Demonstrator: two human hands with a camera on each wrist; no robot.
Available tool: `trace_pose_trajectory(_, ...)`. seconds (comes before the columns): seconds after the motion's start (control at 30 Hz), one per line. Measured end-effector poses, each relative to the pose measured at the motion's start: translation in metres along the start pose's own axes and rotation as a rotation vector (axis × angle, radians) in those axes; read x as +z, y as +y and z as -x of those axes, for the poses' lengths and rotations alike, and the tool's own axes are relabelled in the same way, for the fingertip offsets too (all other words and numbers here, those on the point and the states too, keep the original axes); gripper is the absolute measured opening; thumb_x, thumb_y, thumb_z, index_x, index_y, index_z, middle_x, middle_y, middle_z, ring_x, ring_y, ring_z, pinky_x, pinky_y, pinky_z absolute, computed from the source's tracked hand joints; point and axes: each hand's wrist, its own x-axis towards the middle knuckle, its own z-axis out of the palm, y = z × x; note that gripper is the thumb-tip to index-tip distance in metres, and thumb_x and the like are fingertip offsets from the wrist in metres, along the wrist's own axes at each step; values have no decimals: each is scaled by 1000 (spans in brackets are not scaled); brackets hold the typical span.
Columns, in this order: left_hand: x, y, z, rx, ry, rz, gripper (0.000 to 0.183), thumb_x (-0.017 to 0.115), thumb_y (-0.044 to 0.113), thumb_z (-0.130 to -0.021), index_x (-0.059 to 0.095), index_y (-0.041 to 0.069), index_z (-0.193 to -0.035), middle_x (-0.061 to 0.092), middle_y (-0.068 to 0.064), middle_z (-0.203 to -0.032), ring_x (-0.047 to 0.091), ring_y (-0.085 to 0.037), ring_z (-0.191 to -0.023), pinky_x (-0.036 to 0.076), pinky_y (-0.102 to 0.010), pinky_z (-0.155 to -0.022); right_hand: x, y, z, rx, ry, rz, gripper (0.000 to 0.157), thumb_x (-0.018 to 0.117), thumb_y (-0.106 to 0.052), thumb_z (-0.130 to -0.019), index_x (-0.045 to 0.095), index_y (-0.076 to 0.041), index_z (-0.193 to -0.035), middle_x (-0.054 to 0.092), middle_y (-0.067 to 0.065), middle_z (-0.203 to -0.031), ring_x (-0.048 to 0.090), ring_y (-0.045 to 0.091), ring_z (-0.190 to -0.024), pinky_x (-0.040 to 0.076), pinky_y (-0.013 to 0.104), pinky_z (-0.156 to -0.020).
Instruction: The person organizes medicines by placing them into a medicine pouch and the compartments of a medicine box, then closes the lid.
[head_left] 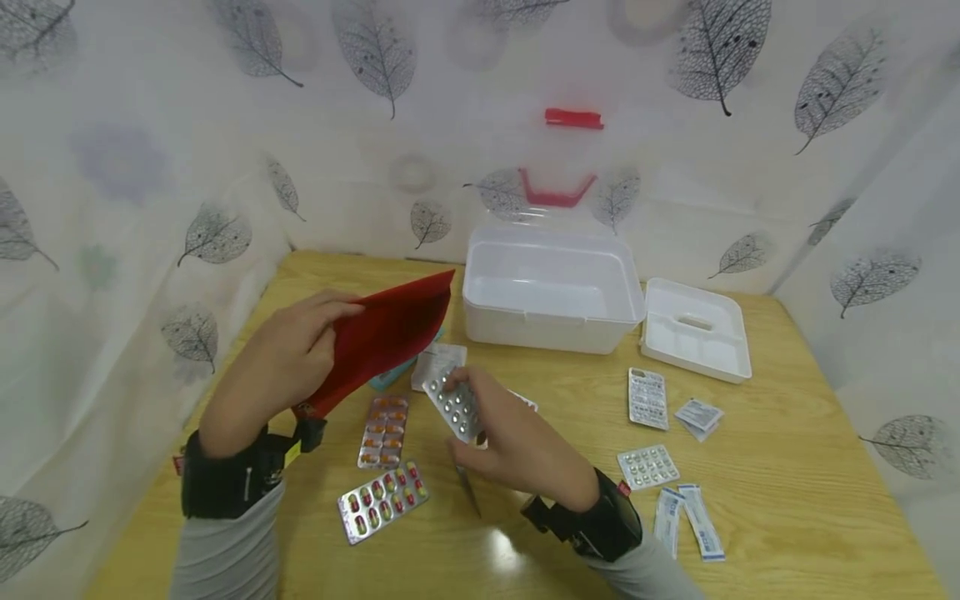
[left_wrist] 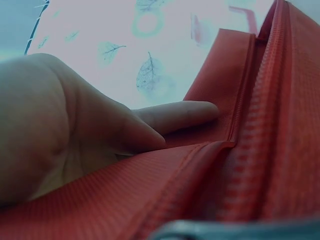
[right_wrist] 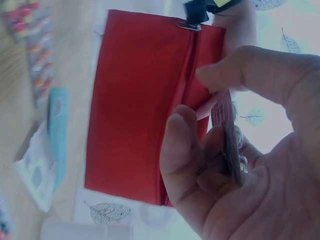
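My left hand (head_left: 288, 350) pinches the edge of a red zippered pouch (head_left: 393, 333), held tilted above the table. In the left wrist view the pouch's zipper (left_wrist: 270, 75) is undone and its mouth gapes. My right hand (head_left: 521, 442) grips a silver blister pack (head_left: 453, 407) of round tablets, a little to the right of the pouch. Seen from the right wrist, that blister pack (right_wrist: 227, 135) is edge-on between the fingers, overlapping the pouch's zipper side. Below the hands lie a blister pack of orange pills (head_left: 383, 432) and one of red-and-yellow capsules (head_left: 382, 502).
At the back stands a white box (head_left: 551, 329) beside a white tray insert (head_left: 697, 354). Blister packs (head_left: 647, 398) (head_left: 648, 467), small packets (head_left: 700, 415) and two slim sachets (head_left: 701, 521) lie on the right. A thin pointed metal object (head_left: 468, 490) lies near my right hand.
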Motion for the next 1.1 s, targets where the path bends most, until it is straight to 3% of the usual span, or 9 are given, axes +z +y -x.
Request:
trace_pose_trajectory(0.13,3,1,-2,23,-18,7,47,33,0,-99,65,5,-133,61,-7,-139,62,-32,-111,56,-52,-85,0,-8,-13,8,6,2,65,73,-11,-85,39,-10,-141,56,-2,-108,57,11,-83,52,22,-65)
trace_pose_trajectory(0.33,11,3,-6,49,-51,10,47,33,-1,-99,64,5,-133,61,-8,-139,64,-32,-110,56,-52,-85,1,-12,-22,82,32,62,78,74,-22,-84,29,-11,-148,60,-2,-91,60,12,-72,50,22,-58)
trace_pose_trajectory(0.53,15,5,-9,83,-76,9,44,37,-2,-99,65,4,-132,62,-9,-136,64,-31,-109,57,-52,-87,3,-5,-31,80,75,125,62,73,-24,-86,46,-15,-141,64,-5,-101,58,7,-74,50,23,-61)
trace_pose_trajectory(0.67,14,8,-8,83,-90,16,44,35,0,-101,65,6,-132,63,-7,-135,65,-29,-107,57,-50,-85,5,1,-34,86,107,165,54,73,-24,-87,57,-16,-138,61,-7,-97,54,9,-76,48,25,-64)
trace_pose_trajectory(0.87,11,12,-5,108,-84,50,45,34,-2,-101,66,7,-132,62,-7,-138,66,-28,-108,57,-49,-87,10,2,-36,30,152,97,57,75,-14,-87,54,-9,-141,58,0,-99,53,14,-78,47,26,-65)
trace_pose_trajectory(1.03,12,15,-3,109,-93,51,44,35,-2,-101,66,6,-131,62,-8,-138,65,-29,-112,56,-50,-89,14,0,-38,49,113,-108,58,69,-4,-89,48,-5,-143,63,3,-107,59,16,-80,50,23,-65)
trace_pose_trajectory(1.1,13,15,-4,114,-98,40,43,36,-1,-100,66,5,-131,62,-8,-138,65,-29,-114,56,-51,-91,15,1,-38,69,88,-172,57,67,-2,-90,47,-5,-143,64,4,-97,58,16,-73,49,22,-60)
